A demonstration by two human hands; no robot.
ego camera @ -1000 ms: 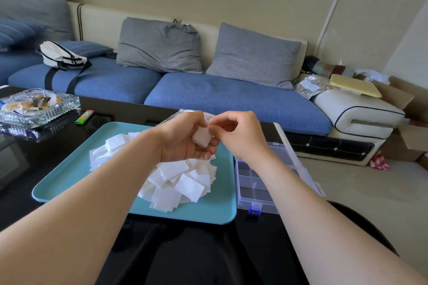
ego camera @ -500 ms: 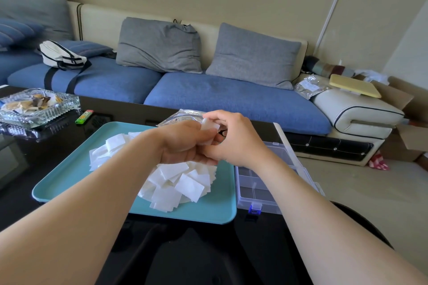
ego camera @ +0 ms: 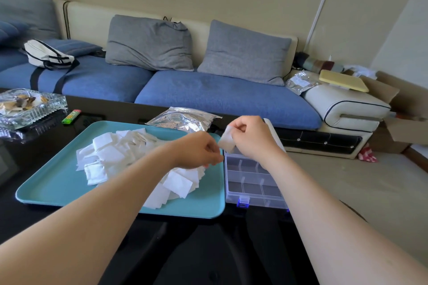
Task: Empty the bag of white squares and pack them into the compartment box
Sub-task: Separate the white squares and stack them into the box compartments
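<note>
A heap of white squares (ego camera: 120, 159) lies on a teal tray (ego camera: 58, 183). A crumpled clear bag (ego camera: 183, 119) lies flat at the tray's far edge. To the tray's right stands the clear compartment box (ego camera: 252, 183), its lid raised behind it. My right hand (ego camera: 252, 139) pinches one white square (ego camera: 226, 140) above the box's far left corner. My left hand (ego camera: 196, 150) hovers over the tray's right side with fingers curled; whether it holds a square I cannot tell.
A glass ashtray (ego camera: 27, 106) and a green lighter (ego camera: 71, 116) sit on the black table (ego camera: 185, 250) at the far left. A blue sofa (ego camera: 208, 92) with grey cushions runs behind the table. Floor lies to the right.
My hands have parted: the right one carried a white square right, toward the box, and the left one dropped toward the tray. The bag behind them has come into view.
</note>
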